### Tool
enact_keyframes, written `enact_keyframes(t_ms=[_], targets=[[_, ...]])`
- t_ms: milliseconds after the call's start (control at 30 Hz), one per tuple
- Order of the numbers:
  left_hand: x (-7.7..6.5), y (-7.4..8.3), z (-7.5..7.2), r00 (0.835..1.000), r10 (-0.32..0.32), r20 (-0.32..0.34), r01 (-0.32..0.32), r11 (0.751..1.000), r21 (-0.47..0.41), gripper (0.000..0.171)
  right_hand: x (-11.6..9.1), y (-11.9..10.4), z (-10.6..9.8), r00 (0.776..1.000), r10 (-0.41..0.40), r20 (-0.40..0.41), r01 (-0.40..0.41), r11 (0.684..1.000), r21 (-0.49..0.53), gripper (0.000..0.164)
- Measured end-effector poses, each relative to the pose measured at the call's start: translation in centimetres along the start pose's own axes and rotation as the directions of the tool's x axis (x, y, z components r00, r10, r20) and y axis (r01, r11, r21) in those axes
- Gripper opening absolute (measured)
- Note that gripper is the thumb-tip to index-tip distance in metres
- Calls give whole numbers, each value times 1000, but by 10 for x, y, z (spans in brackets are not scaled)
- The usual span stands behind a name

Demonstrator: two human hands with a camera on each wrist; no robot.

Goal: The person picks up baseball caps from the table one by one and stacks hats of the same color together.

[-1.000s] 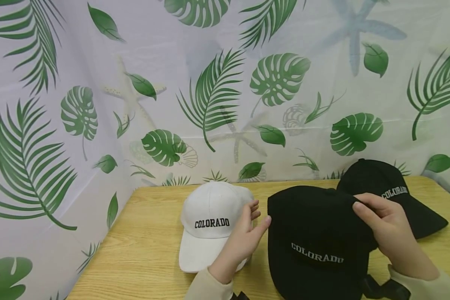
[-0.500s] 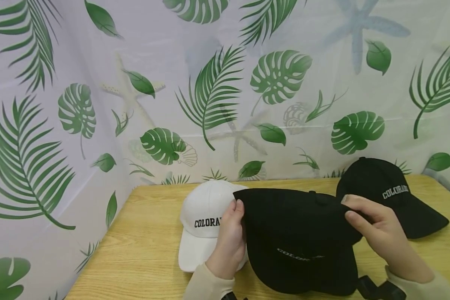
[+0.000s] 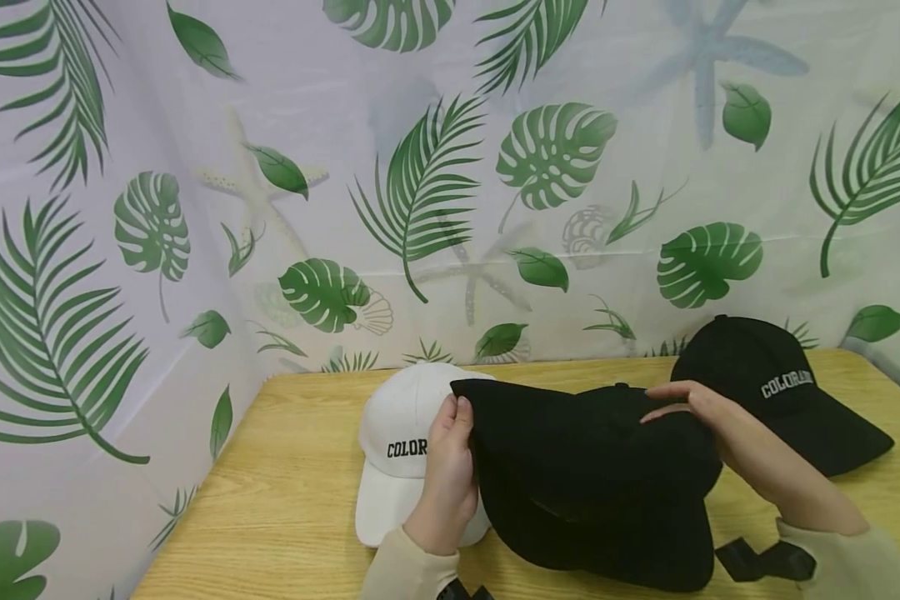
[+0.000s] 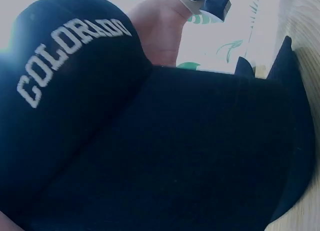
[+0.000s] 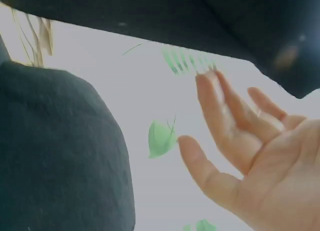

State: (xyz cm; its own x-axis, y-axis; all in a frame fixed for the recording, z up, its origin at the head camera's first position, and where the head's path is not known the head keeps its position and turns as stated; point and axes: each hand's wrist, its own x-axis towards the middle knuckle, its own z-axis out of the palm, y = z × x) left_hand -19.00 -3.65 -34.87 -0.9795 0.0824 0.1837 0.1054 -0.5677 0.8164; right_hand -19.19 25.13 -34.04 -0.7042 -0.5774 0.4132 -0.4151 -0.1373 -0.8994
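A black baseball cap is held up over the front of the table, its brim turned down toward me. White COLORADO lettering on its front shows in the left wrist view, above the broad brim. My left hand grips the cap's left edge, thumb on the near side. At the upper right of the crown, my right hand has its fingers extended and its thumb apart. The right wrist view shows that right hand with spread, slightly bent fingers and nothing between them, below the dark cap fabric.
Behind my left hand, a white COLORADO cap sits on the wooden table, partly covered by the held cap. A second black COLORADO cap rests at the back right, brim pointing right. A leaf-print cloth hangs behind the table.
My left hand has taken hold of the cap's left edge, and the cap has shifted left and tipped, hiding its lettering. The right hand's fingers have loosened from the crown and straightened.
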Motion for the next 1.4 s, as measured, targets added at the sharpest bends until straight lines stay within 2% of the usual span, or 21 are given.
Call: enact_keyframes(t_ms=[67, 100, 200, 367, 467, 533, 600, 700, 733, 800, 833, 867, 933, 967, 1033, 1100, 1167, 1233, 1267, 1333, 1400], targets=[[-1, -2, -2, 1000, 21, 2, -21, 1000, 14, 20, -1, 0, 2, 995, -5, 97, -5, 994, 106, 46], [-1, -3, -2, 1000, 28, 2, -28, 999, 18, 20, -4, -2, 5, 996, 19, 89, -26, 996, 86, 46], [-2, -5, -4, 999, 43, -4, -43, 999, 22, 19, -8, 0, 9, 992, -38, 118, 17, 985, 171, 44], [-3, -7, -7, 999, 33, -42, -33, 999, -11, 20, -14, 3, 14, 988, -122, 96, 112, 989, 101, 43], [-1, -8, -10, 997, 42, -62, -43, 999, -15, 22, -16, 3, 17, 981, -190, 26, 186, 975, 122, 42], [0, -8, -12, 995, 60, -76, -62, 998, -23, 24, -16, 2, 19, 965, -257, -54, 262, 930, 257, 39], [1, -7, -14, 993, 73, -90, -77, 996, -45, 25, -15, 1, 22, 929, -339, -147, 370, 839, 399, 36], [0, -5, -13, 993, 82, -90, -88, 994, -71, 25, -12, 1, 25, 876, -417, -245, 478, 677, 560, 33], [0, -4, -13, 993, 77, -84, -83, 993, -78, 25, -11, 0, 26, 870, -423, -252, 486, 653, 581, 34], [-2, -3, -11, 995, 73, -74, -78, 994, -73, 25, -10, 0, 26, 882, -417, -218, 463, 680, 568, 35], [-3, -2, -11, 995, 75, -72, -80, 995, -67, 25, -11, 0, 25, 902, -396, -169, 420, 722, 550, 35], [-4, -1, -10, 994, 78, -71, -82, 995, -59, 25, -11, -1, 24, 928, -354, -115, 361, 783, 506, 35], [-5, 1, -9, 994, 90, -69, -94, 994, -52, 26, -14, -4, 23, 974, -226, 9, 210, 918, 336, 37], [-6, 2, -8, 993, 99, -68, -102, 994, -44, 26, -15, -6, 21, 985, -161, 66, 144, 967, 212, 38], [-7, 4, -5, 992, 113, -50, -115, 993, -36, 27, -19, -9, 21, 985, -22, 170, 22, 1000, 2, 44], [-7, 6, -3, 992, 121, -29, -122, 992, -33, 26, -21, -12, 20, 966, 32, 258, -4, 994, -110, 48], [-7, 7, -1, 992, 125, -19, -126, 992, -20, 24, -20, -13, 20, 945, -25, 327, 69, 990, -123, 48], [-6, 7, 0, 992, 120, -25, -120, 993, -11, 24, -17, -12, 21, 923, -149, 354, 150, 988, 24, 41], [-5, 7, 0, 994, 107, -29, -108, 994, -14, 24, -15, -12, 21, 912, -234, 337, 205, 971, 120, 36], [-3, 7, -1, 996, 78, -51, -79, 997, -15, 24, -12, -13, 24, 902, -365, 230, 286, 905, 315, 28], [-1, 7, -1, 996, 46, -74, -48, 999, -25, 25, -9, -15, 28, 900, -428, 79, 326, 784, 528, 28]])
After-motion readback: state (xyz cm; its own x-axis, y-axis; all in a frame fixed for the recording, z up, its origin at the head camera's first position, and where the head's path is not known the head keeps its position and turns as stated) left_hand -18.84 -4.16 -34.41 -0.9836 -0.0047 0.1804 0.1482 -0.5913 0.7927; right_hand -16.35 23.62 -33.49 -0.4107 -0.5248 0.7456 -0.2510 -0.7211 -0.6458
